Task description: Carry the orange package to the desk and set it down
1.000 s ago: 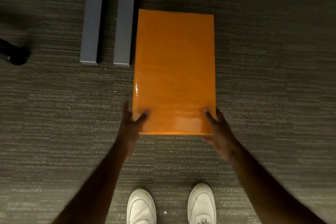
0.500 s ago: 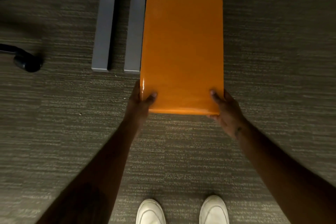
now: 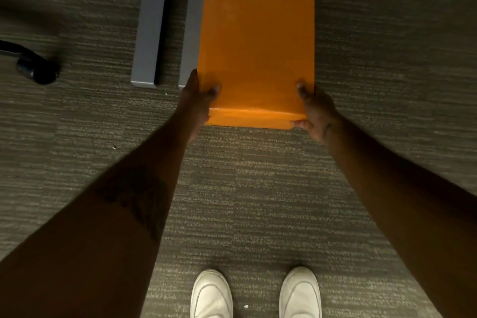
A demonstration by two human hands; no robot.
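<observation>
Grey ribbed carpet (image 3: 258,201) fills the view from above. A flat, glossy orange rectangular package (image 3: 256,41) is held out at arm's length over it – left hand (image 3: 197,100) and right hand (image 3: 313,111) each clamped on a near corner. No desktop is visible, perhaps just out of frame, so setting down remains.

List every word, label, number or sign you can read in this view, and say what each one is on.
None: no readable text shows anywhere.
The orange package, held by the left hand and right hand, shows a plain face.
The white shoes and grey desk feet bear no visible markings.
</observation>
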